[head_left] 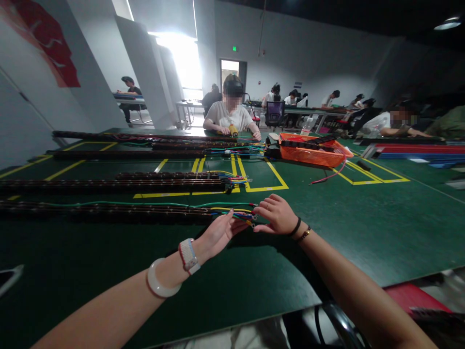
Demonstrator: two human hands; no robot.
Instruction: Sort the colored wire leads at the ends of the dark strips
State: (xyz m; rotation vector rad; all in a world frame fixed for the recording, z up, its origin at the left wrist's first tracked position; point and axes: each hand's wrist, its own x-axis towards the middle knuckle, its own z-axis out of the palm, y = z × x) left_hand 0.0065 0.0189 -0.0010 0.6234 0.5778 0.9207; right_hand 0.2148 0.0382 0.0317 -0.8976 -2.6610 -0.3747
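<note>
A bundle of coloured wires (pixel 218 209) with ring terminals comes out of the long dark cable assembly (pixel 145 213) nearest me. My left hand (pixel 220 232) is turned palm up under the wire ends, its thumb over them and its fingers below. Several metal ring terminals (pixel 253 219) stick out past its fingertips. At these ends is my right hand (pixel 276 214), with thumb and fingers apart around the tips and no wire visibly pinched. Whether its fingertips touch the terminals is hard to make out. A green wire (pixel 174 204) runs along the top of the assembly.
More dark cable assemblies (pixel 174 184) lie parallel beyond my hands on the green table (pixel 363 228), across yellow tape lines. An orange basket (pixel 312 154) with black parts stands farther back. A person (pixel 230 114) sits opposite, hands at the far assemblies.
</note>
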